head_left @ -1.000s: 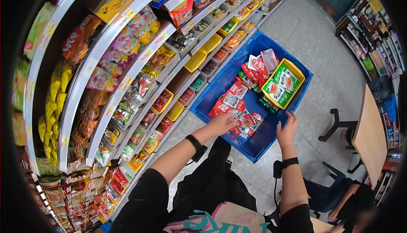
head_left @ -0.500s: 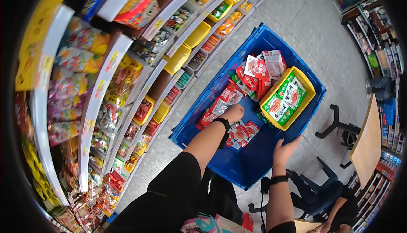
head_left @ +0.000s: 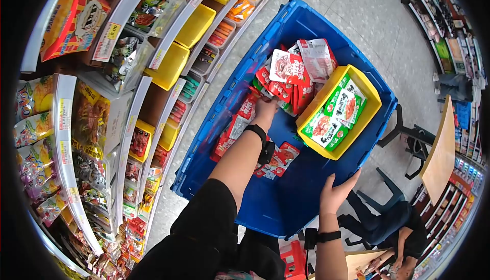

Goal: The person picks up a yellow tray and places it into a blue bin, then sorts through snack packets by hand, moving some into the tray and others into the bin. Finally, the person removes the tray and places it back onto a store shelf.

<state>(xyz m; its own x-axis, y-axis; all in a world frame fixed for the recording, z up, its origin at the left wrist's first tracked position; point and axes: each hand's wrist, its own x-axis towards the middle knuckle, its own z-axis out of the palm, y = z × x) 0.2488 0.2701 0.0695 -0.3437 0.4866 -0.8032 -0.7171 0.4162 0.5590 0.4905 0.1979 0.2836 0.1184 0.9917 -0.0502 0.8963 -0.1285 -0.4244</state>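
A large blue crate point(head_left: 296, 198) holds red and white snack packets point(head_left: 290, 69) and a yellow bin point(head_left: 368, 107) with green and white packets point(head_left: 339, 114) in it. My left hand point(head_left: 266, 110) reaches inside the crate and touches the red packets beside the yellow bin; its fingertips are partly hidden among them. More red packets point(head_left: 279, 160) lie on the crate floor near my left wrist. My right hand point(head_left: 337, 193) is at the crate's near right rim, thumb and fingers apart, its fingers against the outer wall.
Shelves of packaged snacks with price strips point(head_left: 65, 127) run along the left, with yellow bins point(head_left: 171, 66) among them. A wooden table point(head_left: 440, 152) and chair point(head_left: 385, 193) stand at right. Another person point(head_left: 403, 229) sits at lower right.
My left hand has moved up and deeper into the crate, from the silvery packets to the red ones. The view has shifted, so the crate appears larger and farther left.
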